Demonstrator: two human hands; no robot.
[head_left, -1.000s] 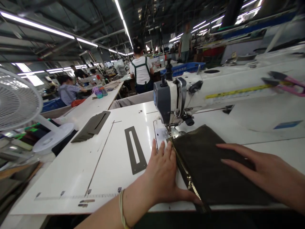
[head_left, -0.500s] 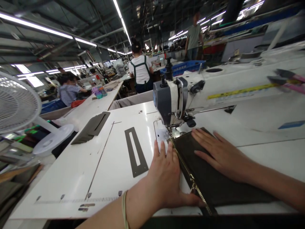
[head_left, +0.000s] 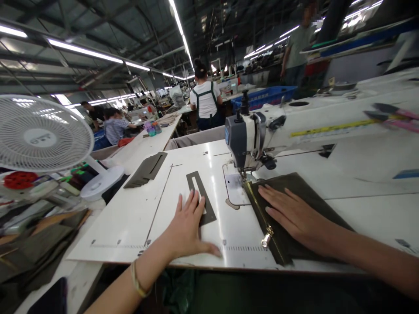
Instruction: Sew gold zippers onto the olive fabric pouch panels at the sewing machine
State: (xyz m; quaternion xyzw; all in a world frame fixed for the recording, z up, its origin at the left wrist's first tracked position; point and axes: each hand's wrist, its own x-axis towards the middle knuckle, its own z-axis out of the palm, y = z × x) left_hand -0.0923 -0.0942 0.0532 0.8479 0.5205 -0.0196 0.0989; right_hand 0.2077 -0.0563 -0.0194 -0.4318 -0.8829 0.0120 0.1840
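My right hand (head_left: 288, 212) lies flat, fingers stretched, on a dark olive fabric panel (head_left: 314, 196). Along the panel's left edge runs a gold zipper (head_left: 258, 205) with a metal pull (head_left: 267, 236). The zipper's far end sits by the needle and presser foot of a white and grey sewing machine (head_left: 242, 139). My left hand (head_left: 186, 226) is open, thumb spread, its fingertips over the lower part of a flat olive frame-shaped piece (head_left: 206, 209) with a long slot. Whether those fingertips touch it or hover, I cannot tell.
A pile of olive slotted pieces (head_left: 147, 170) lies at the table's far left. Beyond its left edge stand a white fan (head_left: 42, 135), folded cloth (head_left: 39, 244) and a dark phone (head_left: 50, 296). Pink-handled snippers (head_left: 393, 114) rest on the machine arm. Several people work behind.
My left hand has left the zipper edge and moved left to the slotted piece. My right hand stays on the panel. The view has turned left.
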